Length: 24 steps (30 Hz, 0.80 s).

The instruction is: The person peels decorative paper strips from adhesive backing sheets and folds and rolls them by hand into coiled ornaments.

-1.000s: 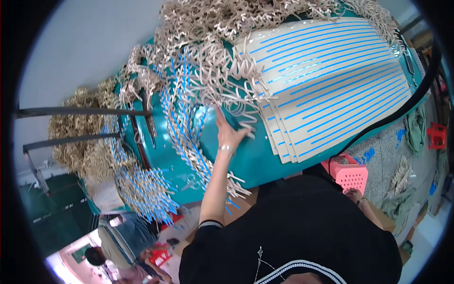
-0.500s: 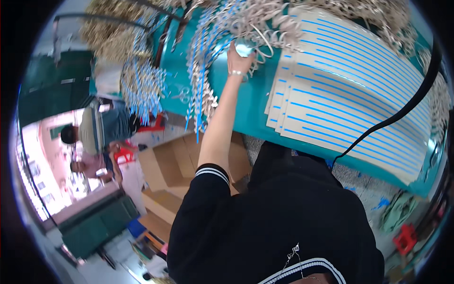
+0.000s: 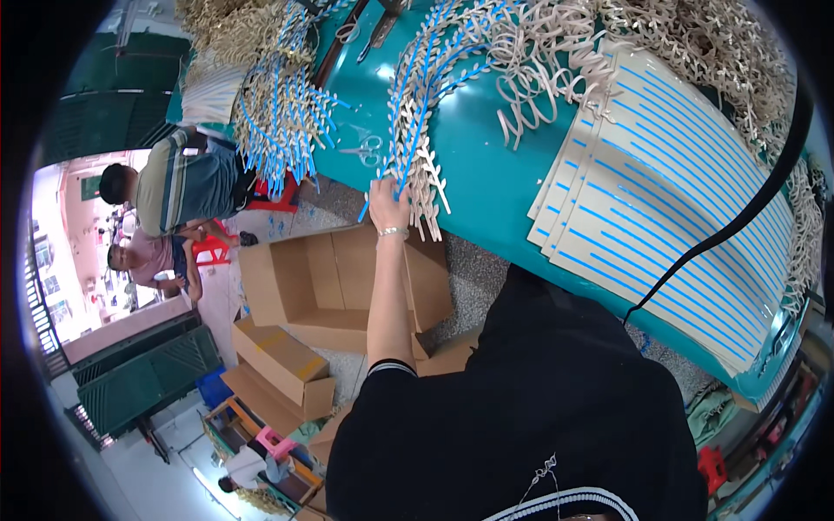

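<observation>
My left hand point(image 3: 388, 208) is at the table's front edge, its fingers closed over the lower end of a blue-striped leafy strip point(image 3: 427, 95). A blue stem end sticks out left of the fingers. Pale leafy ends of the same bundle point(image 3: 426, 195) hang over the edge just right of the hand. The bundle runs away in a curve across the green table point(image 3: 478, 187). Left of it lies a pair of scissors point(image 3: 368, 149). My right hand is out of view.
Stacked beige sheets with blue lines point(image 3: 660, 208) cover the table's right side. Curly offcuts point(image 3: 521, 87) lie behind. Another leafy bundle point(image 3: 282, 113) hangs at the left. Open cardboard boxes point(image 3: 300, 286) stand below; a black cable point(image 3: 721, 230) crosses the right. Two people point(image 3: 187, 182) sit at the left.
My left hand has moved from the table's middle, beside the curly offcuts, toward me and left to the front end of the leafy bundle. The view has shifted a little.
</observation>
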### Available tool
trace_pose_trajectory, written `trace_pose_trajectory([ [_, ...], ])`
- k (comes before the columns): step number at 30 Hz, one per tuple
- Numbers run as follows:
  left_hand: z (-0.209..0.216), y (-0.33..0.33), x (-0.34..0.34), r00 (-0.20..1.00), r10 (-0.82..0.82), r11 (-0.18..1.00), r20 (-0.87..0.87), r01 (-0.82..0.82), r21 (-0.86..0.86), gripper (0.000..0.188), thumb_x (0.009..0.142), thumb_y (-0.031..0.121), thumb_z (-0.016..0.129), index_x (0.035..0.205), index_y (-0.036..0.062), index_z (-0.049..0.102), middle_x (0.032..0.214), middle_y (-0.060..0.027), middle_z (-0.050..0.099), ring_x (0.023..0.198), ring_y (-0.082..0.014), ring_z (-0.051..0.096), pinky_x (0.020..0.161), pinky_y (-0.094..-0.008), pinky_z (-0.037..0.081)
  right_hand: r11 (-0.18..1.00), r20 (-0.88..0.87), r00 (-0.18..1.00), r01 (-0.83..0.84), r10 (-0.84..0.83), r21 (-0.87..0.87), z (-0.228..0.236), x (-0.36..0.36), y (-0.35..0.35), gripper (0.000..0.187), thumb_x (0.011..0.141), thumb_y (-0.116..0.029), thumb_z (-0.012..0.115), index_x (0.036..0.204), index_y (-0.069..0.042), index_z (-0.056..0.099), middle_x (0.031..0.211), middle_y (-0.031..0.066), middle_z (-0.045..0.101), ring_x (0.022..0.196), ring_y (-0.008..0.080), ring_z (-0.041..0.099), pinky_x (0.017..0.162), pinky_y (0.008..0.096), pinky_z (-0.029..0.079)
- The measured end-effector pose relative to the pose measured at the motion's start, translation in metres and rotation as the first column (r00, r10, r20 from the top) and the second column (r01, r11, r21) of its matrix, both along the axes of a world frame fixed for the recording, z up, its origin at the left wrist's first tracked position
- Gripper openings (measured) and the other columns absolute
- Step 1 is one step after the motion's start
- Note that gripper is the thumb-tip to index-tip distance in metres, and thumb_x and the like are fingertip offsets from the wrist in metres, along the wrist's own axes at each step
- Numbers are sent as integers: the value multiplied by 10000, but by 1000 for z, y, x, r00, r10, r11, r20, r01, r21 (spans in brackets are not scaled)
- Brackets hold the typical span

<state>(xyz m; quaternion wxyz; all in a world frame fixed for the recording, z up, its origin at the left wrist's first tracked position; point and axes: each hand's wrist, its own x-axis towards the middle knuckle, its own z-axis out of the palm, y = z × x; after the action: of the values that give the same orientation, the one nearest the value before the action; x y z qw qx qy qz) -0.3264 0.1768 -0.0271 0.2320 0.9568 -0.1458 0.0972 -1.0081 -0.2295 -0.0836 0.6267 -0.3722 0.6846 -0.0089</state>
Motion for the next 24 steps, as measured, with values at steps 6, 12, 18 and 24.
trace_pose_trajectory([
  [6,-21,17,32,940,-54,974,-338,-25,-224,130,676,63,674,708,24,555,761,-76,562,707,-210,535,607,-309,428,998,-33,999,21,-23,-51,22,-6,30,159,829,-32,442,932,-44,562,831,87,622,766,193,616,663,286,523],
  [12,97,-20,63,280,-943,-73,-179,-699,-711,438,825,85,573,1220,46,387,776,-9,537,647,-104,439,584,-219,388,996,-46,999,25,-29,-81,21,-40,46,177,833,-30,437,962,-45,558,847,84,624,777,186,616,664,277,525],
  [18,218,-74,227,237,-971,-109,28,-334,-936,426,870,128,505,1278,60,403,872,-26,518,728,-128,387,705,-241,376,1000,24,1000,8,-8,-28,28,3,9,215,809,-1,443,990,-42,553,870,81,624,798,168,608,676,267,524],
  [24,368,-168,229,396,-912,-33,103,179,-983,351,895,174,485,1235,87,465,854,-23,570,734,-106,539,651,-245,471,989,46,998,41,-35,-140,51,44,-16,215,804,-12,454,996,-35,549,878,81,623,744,161,613,672,256,523],
])
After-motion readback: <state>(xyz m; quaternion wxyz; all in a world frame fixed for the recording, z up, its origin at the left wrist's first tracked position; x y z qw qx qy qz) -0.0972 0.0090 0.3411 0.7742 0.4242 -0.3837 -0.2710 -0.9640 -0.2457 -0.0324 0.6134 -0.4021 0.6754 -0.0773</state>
